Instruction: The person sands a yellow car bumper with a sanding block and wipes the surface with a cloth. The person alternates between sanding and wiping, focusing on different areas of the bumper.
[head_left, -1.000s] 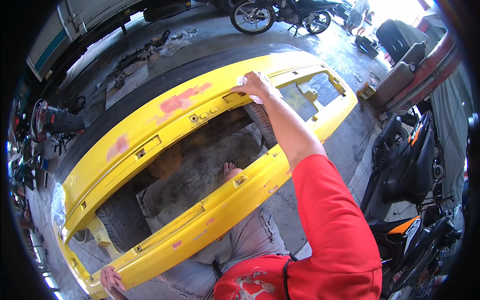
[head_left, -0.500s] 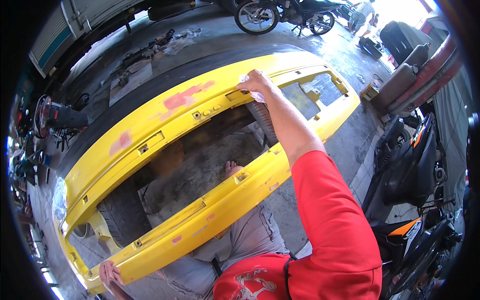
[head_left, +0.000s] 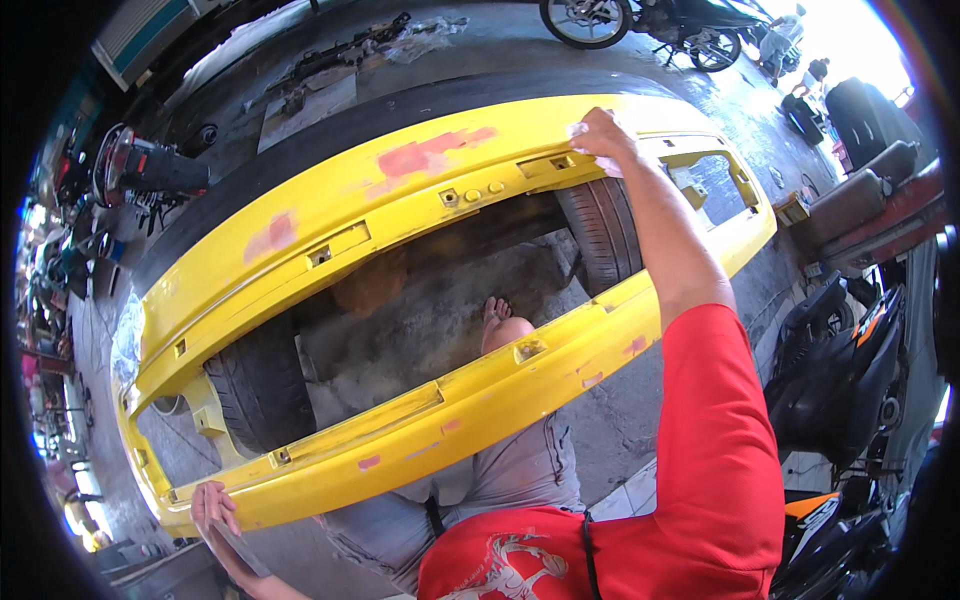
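Observation:
A large yellow car bumper (head_left: 330, 205) with reddish sanded patches lies across in front of me, over my legs, propped on tyres. My right hand (head_left: 606, 135) reaches to its far upper bar, right of the middle. It is closed round a crumpled white cloth (head_left: 598, 160), which touches the yellow surface. At the near left end my left hand (head_left: 214, 508) has its fingers hooked over the bumper's lower edge. A flat greyish strip (head_left: 238, 550) shows along that wrist; I cannot make out what it is.
Below the bumper stand a left tyre (head_left: 262, 390) and a right tyre (head_left: 602, 232). My bare foot (head_left: 495, 310) shows through the opening. Motorcycles stand at the right (head_left: 830, 380) and at the back (head_left: 640, 25). A red post (head_left: 890, 220) and far-off people are at upper right.
My right hand with the white cloth has slid a little to the right along the upper bar, baring a slot. The left hand stays at the lower left edge. The whole view has shifted.

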